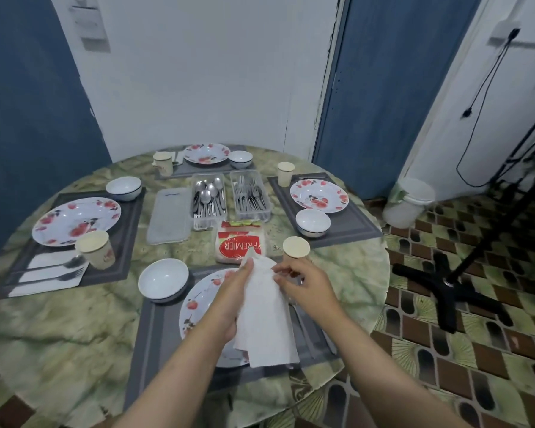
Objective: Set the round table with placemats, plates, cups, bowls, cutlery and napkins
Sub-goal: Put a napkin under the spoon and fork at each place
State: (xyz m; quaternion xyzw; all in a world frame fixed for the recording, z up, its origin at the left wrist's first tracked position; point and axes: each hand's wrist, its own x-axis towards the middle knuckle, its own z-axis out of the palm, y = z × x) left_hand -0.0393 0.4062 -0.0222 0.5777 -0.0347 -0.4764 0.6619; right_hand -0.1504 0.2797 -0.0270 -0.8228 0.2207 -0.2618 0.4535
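Napkin (264, 313), white, unfolded, held above near plate (198, 307). Left hand (233, 299) gripping its left edge; right hand (303, 284) pinching its top right. Napkin pack (240, 242) just beyond both hands; paper cup (296, 248) beyond right hand.

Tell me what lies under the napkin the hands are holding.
Under the napkin sit the near flowered plate and grey placemat. Cutlery pokes out beside it; the plate's right half is hidden.

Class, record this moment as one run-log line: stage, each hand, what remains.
stage: napkin for near setting | left hand: holds white napkin | right hand: pinches napkin's top | remains: lay napkin on near placemat
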